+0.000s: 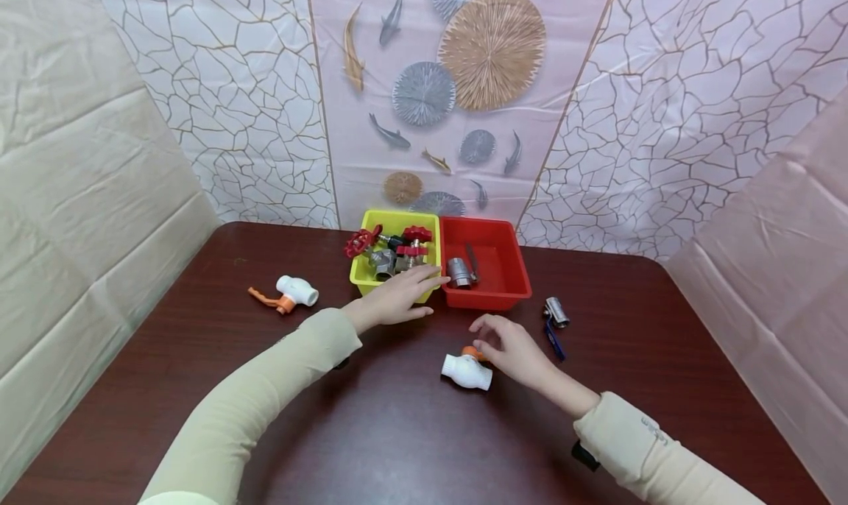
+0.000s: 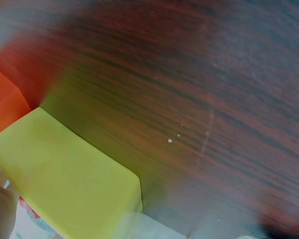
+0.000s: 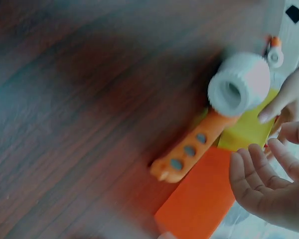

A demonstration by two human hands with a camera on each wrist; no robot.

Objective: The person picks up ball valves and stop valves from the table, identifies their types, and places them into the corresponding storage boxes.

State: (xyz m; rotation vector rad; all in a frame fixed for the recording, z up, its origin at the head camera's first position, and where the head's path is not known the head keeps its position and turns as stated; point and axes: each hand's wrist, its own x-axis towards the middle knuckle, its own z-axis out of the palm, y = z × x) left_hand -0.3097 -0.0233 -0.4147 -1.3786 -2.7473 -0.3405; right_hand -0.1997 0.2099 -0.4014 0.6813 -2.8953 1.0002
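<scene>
My left hand [image 1: 400, 297] is stretched over the front of the yellow bin [image 1: 360, 278], its fingers extended and holding nothing. Inside that bin lie several metal valves, some with red handwheels [image 1: 417, 232]. Beside my right hand [image 1: 517, 352] a white plastic ball valve [image 1: 467, 372] lies on the table. In the right wrist view the valve's orange lever [image 3: 194, 149] points away from its white body [image 3: 256, 77], and the loosely bent fingers [image 3: 261, 167] are apart from it. The left wrist view shows mainly the yellow bin's outer wall [image 2: 70, 174] and bare wood.
Against the yellow bin stands a red bin [image 1: 515, 297] with a metal ball valve [image 1: 458, 272] in it. Another white ball valve with an orange lever [image 1: 298, 290] lies at the left. Right of the bins is a metal valve with a blue lever [image 1: 556, 312].
</scene>
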